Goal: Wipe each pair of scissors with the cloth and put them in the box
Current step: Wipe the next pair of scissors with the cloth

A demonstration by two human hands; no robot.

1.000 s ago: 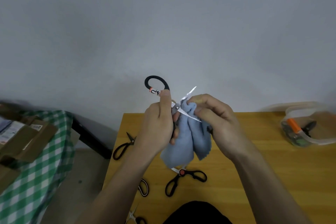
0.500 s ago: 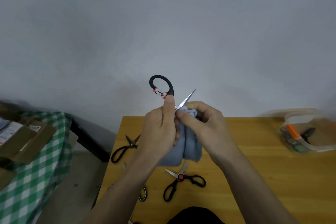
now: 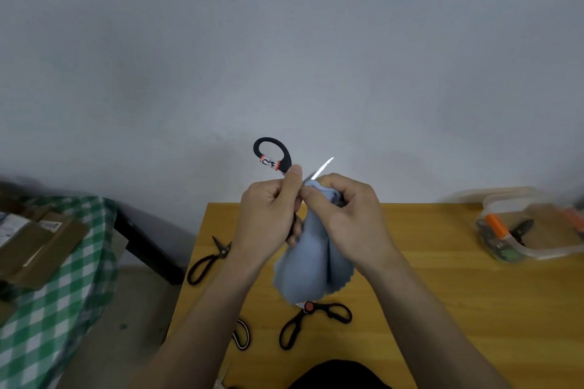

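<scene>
My left hand (image 3: pixel 268 218) grips a pair of black-handled scissors (image 3: pixel 274 155) held up above the wooden table (image 3: pixel 442 287); one handle loop with a red-and-white label sticks up past my thumb. My right hand (image 3: pixel 346 218) pinches a light blue cloth (image 3: pixel 311 268) around the blade, whose shiny tip (image 3: pixel 324 166) pokes out above my fingers. The cloth hangs down between both hands. A clear plastic box (image 3: pixel 531 230) at the table's right edge holds scissors with orange and black handles.
Loose scissors lie on the table: an all-black pair (image 3: pixel 207 259) at the left edge, a pair with a red pivot (image 3: pixel 316 317) below the cloth, and a handle (image 3: pixel 243 333) partly hidden by my left forearm. A green checked cloth with cardboard (image 3: pixel 41 240) sits to the left.
My right hand slid the cloth down toward the pivot and now sits near the blade's base. More of the blade tip shows. The left hand kept its grip.
</scene>
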